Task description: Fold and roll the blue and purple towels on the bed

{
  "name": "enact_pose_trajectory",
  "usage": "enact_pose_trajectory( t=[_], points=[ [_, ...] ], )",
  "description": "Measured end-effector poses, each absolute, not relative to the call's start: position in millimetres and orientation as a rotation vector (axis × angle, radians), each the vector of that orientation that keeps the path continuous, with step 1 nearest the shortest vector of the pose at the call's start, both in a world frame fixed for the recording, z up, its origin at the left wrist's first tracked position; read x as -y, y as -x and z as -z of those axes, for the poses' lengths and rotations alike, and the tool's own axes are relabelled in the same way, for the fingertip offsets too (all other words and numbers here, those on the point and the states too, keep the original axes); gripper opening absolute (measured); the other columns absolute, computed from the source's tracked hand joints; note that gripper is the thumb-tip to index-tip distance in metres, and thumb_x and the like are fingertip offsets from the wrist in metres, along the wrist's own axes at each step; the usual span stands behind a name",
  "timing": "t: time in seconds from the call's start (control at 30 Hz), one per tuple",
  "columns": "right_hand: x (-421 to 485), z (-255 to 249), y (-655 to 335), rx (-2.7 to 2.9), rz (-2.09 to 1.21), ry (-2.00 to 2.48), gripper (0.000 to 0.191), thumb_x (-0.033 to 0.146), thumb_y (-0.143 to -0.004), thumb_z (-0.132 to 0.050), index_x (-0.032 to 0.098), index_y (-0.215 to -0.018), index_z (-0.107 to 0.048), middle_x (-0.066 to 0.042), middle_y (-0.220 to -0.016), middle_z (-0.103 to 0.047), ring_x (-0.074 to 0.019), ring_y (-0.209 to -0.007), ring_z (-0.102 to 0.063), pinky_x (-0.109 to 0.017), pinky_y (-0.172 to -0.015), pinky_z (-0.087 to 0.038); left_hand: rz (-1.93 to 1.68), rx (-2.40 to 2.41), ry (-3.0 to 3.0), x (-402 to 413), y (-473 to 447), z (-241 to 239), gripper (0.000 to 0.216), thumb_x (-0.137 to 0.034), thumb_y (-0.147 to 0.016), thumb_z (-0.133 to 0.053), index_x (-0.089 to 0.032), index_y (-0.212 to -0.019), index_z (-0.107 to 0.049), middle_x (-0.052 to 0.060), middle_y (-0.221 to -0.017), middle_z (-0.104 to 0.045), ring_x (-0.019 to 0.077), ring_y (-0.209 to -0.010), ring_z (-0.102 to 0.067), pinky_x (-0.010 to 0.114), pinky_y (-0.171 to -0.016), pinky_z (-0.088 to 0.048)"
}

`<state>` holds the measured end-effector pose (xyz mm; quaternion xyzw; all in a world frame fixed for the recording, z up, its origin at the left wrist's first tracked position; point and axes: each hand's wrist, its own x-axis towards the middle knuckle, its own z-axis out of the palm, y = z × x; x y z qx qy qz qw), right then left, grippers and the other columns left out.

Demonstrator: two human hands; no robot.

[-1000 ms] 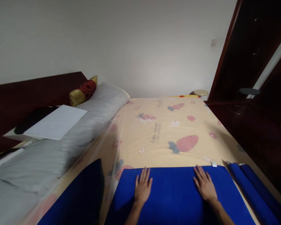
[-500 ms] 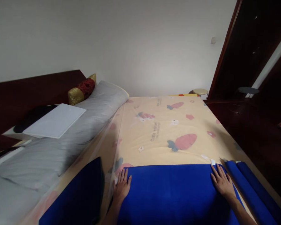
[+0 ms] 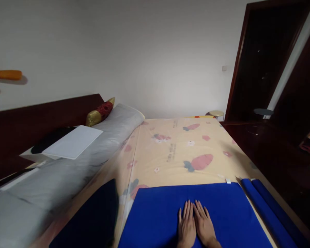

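Note:
A blue cloth lies flat on the bed, with a small white tag at its far edge. Near the cloth's middle, my left hand rests palm down with its fingers stretched forward. Right beside it, my right hand lies flat too, the two touching along their inner sides. Neither hand grips anything. To the left is a dark blue piece of cloth. Along the right side lie two long, narrow blue folds or rolls of cloth.
The bed's strawberry-print sheet stretches to the far wall. A long grey pillow runs down the left, with a white flat panel on it and a red-gold bolster behind. Two stools stand past the bed.
Both hands have moved inward from the cloth's left and right far corners to its middle, ending side by side. The view has tilted up a little.

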<state>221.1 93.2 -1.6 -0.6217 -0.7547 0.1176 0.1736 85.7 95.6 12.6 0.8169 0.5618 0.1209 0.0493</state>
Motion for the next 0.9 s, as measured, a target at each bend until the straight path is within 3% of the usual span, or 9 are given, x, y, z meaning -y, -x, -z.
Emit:
enact_pose_trajectory(
  t=[0.17, 0.47, 0.7, 0.9],
  points=[
    [-63, 15, -250, 2.037, -0.226, 1.836, 0.054, 0.048, -0.094, -0.029, 0.027, -0.144, -0.033, -0.002, -0.151, -0.031, -0.0229, -0.139, -0.03, -0.048, -0.113, -0.028, -0.353, -1.823, -2.427, -82, -34, -20, 0.054, -0.032, -0.094, -0.031, -0.032, -0.146, -0.014, -0.001, -0.153, -0.026, 0.021, -0.14, -0.028, 0.047, -0.113, -0.03],
    [-20, 38, -378, 1.705, 0.105, 2.195, 0.069, 0.058, -0.088, -0.023, 0.021, -0.145, -0.033, -0.005, -0.152, -0.032, -0.0238, -0.141, -0.026, -0.048, -0.114, -0.021, -0.085, -2.525, -2.091, -58, 94, -19, 0.056, -0.04, -0.092, -0.023, -0.024, -0.145, -0.03, 0.001, -0.153, -0.028, 0.0195, -0.141, -0.025, 0.046, -0.114, -0.021],
    [-6, 45, -393, 1.545, 0.166, 2.243, 0.074, 0.058, -0.084, -0.02, 0.019, -0.144, -0.034, -0.009, -0.151, -0.033, -0.0259, -0.141, -0.026, -0.048, -0.114, -0.017, 0.196, -2.746, -1.863, -46, 131, -17, 0.059, -0.04, -0.092, -0.015, -0.022, -0.148, -0.02, 0.001, -0.156, -0.017, 0.015, -0.142, -0.021, 0.043, -0.113, -0.022],
    [-8, 57, -395, 1.52, 0.227, 2.255, 0.077, 0.059, -0.082, -0.02, 0.019, -0.146, -0.031, -0.01, -0.151, -0.034, -0.0279, -0.141, -0.025, -0.051, -0.113, -0.018, 0.19, -2.808, -1.792, -39, 144, -12, 0.061, -0.042, -0.09, -0.015, -0.021, -0.147, -0.024, 0.002, -0.155, -0.021, 0.0134, -0.141, -0.022, 0.04, -0.113, -0.02]
  ],
)
